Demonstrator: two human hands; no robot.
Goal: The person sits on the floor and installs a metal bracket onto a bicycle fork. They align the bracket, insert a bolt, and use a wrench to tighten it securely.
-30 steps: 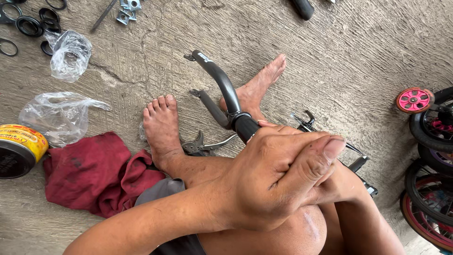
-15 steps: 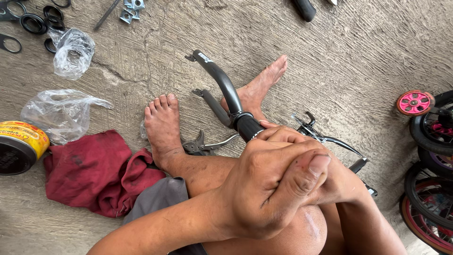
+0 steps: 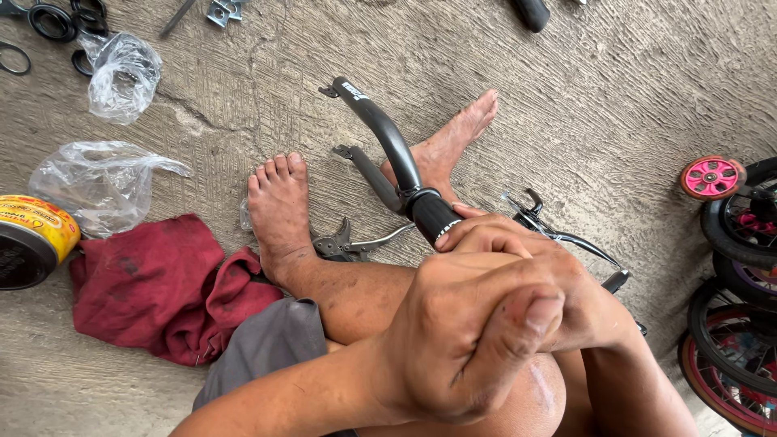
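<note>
A black bicycle fork (image 3: pixel 387 137) lies tilted across my bare feet, its two legs pointing away from me over the concrete. My right hand (image 3: pixel 518 243) is closed around the fork's near end, just behind a black collar with a silver ring (image 3: pixel 433 217). My left hand (image 3: pixel 469 340) is clamped over the right hand, thumb pressed on top. Both hands rest above my raised knee. What lies inside the fists is hidden.
A silver brake lever (image 3: pixel 356 243) lies by my left foot (image 3: pixel 279 206). A red rag (image 3: pixel 162 283), a yellow tin (image 3: pixel 32 239), two plastic bags (image 3: pixel 105 182) and black rings (image 3: pixel 53 20) lie to the left. A pink small wheel (image 3: pixel 711 176) and bicycle wheels (image 3: pixel 740 324) stand at the right.
My left hand has shifted over the right hand, its thumb moving down and inward. The fork and my feet stay where they were.
</note>
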